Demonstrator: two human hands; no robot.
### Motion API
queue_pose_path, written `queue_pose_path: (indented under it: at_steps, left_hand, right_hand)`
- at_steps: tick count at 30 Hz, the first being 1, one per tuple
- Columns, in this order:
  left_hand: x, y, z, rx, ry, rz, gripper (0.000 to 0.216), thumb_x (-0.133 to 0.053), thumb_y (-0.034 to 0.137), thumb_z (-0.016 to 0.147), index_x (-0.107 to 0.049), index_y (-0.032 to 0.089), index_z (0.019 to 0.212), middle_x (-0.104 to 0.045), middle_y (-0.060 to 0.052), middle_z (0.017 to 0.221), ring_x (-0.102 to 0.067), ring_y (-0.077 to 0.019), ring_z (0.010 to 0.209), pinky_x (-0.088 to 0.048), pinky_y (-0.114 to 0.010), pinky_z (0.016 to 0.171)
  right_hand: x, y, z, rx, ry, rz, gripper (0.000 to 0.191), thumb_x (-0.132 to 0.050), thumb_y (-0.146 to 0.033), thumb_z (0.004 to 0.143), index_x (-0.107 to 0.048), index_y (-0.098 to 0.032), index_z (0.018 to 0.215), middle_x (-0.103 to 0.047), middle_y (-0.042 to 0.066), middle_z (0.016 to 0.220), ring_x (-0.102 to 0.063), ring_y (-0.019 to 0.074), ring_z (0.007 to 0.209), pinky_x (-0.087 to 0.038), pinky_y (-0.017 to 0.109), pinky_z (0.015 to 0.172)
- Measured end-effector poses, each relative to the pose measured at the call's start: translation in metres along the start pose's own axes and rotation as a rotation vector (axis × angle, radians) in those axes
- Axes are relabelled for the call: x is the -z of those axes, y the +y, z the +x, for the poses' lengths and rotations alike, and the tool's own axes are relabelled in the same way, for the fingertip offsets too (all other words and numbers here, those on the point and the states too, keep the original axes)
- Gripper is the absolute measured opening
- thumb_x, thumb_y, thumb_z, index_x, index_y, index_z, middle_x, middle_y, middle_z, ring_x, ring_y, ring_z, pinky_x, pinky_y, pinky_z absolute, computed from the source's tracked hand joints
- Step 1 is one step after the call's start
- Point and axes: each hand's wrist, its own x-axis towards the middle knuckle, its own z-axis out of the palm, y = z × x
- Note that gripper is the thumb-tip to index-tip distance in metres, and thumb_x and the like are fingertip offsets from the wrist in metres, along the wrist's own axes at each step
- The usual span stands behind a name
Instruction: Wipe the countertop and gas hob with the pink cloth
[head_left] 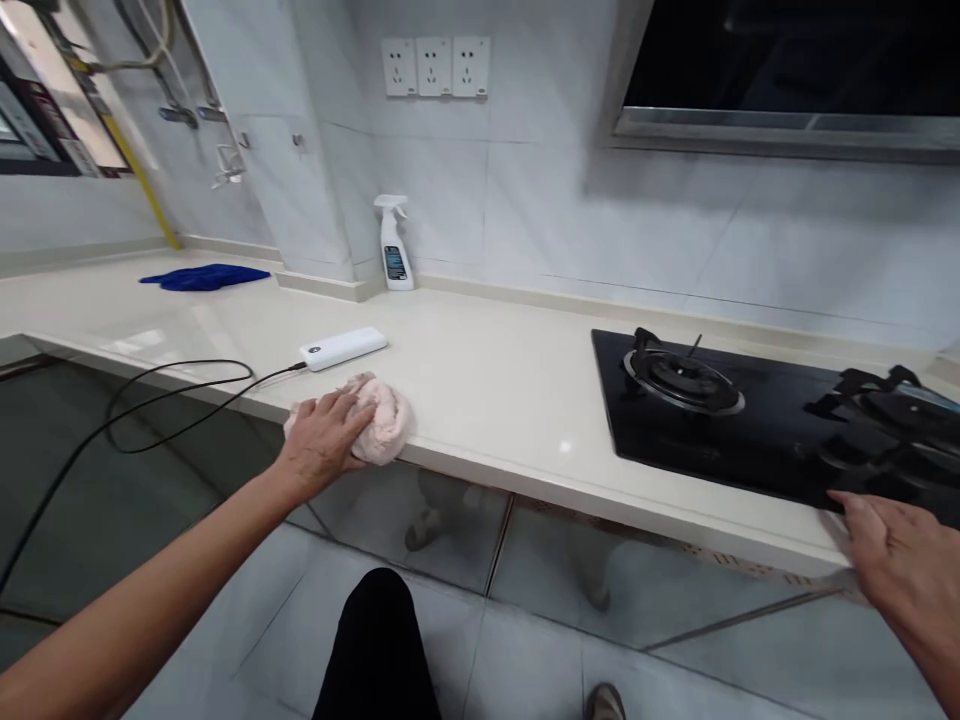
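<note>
My left hand (322,435) is closed around a bunched pale pink cloth (387,422), pressing it on the front edge of the cream countertop (510,370). Just behind that hand lies a white power bank (345,348) with a black cable (187,430) plugged into its left end. At the far right, my right hand (900,545) rests over the counter's front edge beside the black gas stove (765,430). Its thumb and index side reach the stove's front rim; the other fingers are partly hidden and I see nothing held there.
A white spray bottle (394,245) stands against the tiled wall near the pillar. Farther left lies a dark blue cloth (206,277). Above the stove hangs a range hood (787,80). Grey cabinet doors (442,520) run below the counter, and the cable loops over its left edge.
</note>
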Motion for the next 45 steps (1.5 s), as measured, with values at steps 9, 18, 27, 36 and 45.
queue_pose_path:
  at_steps: [9, 18, 27, 36, 45]
  left_hand:
    - [0.056, 0.199, 0.058, -0.354, 0.021, -0.200, 0.084, -0.091, 0.042, 0.071, -0.055, 0.023, 0.144, -0.061, -0.021, 0.141, -0.055, -0.0417, 0.128, -0.045, -0.053, 0.101]
    - [0.083, 0.325, 0.075, -0.447, 0.146, -0.453, 0.072, -0.086, 0.034, 0.078, -0.055, 0.020, 0.142, -0.063, -0.019, 0.137, -0.058, -0.0378, 0.128, -0.047, -0.053, 0.104]
    - [0.057, 0.146, 0.086, -0.007, 0.288, -0.831, 0.039, -0.046, 0.046, 0.094, -0.069, 0.022, 0.114, -0.070, -0.011, 0.122, -0.066, -0.0275, 0.114, -0.054, -0.043, 0.100]
    - [0.036, 0.178, 0.129, -0.012, -0.001, -0.552, 0.053, -0.036, 0.056, 0.096, -0.076, 0.024, 0.109, -0.074, -0.011, 0.126, -0.065, -0.0309, 0.124, -0.051, -0.043, 0.100]
    - [-0.002, 0.156, 0.126, -0.144, 0.071, -0.413, 0.050, -0.037, 0.048, 0.091, -0.076, 0.038, 0.121, -0.071, -0.007, 0.136, -0.057, -0.0362, 0.133, -0.053, -0.053, 0.093]
  right_hand:
    - [0.006, -0.034, 0.002, -0.164, -0.066, -0.174, 0.062, -0.026, -0.059, 0.100, -0.078, -0.029, 0.118, -0.067, 0.016, 0.135, -0.056, 0.0389, 0.119, -0.043, 0.057, 0.096]
    - [0.007, -0.230, -0.027, 0.535, 0.046, 0.375, 0.051, -0.046, -0.055, 0.103, -0.056, -0.024, 0.143, -0.060, 0.014, 0.140, -0.054, 0.0296, 0.131, -0.043, 0.050, 0.112]
    - [-0.027, -0.346, -0.060, 0.721, -0.252, -0.089, 0.081, -0.077, -0.061, 0.088, -0.047, -0.019, 0.149, -0.062, 0.020, 0.136, -0.057, 0.0358, 0.123, -0.045, 0.053, 0.102]
    - [-0.039, -0.312, -0.060, 0.909, -0.057, -0.061, 0.066, -0.070, -0.055, 0.095, -0.045, -0.031, 0.151, -0.059, 0.010, 0.144, -0.053, 0.0289, 0.124, -0.044, 0.046, 0.100]
    - [-0.008, -0.109, -0.041, 0.698, 0.027, -0.096, 0.073, -0.076, -0.068, 0.085, -0.058, -0.031, 0.145, -0.065, 0.010, 0.142, -0.050, 0.0313, 0.134, -0.029, 0.048, 0.116]
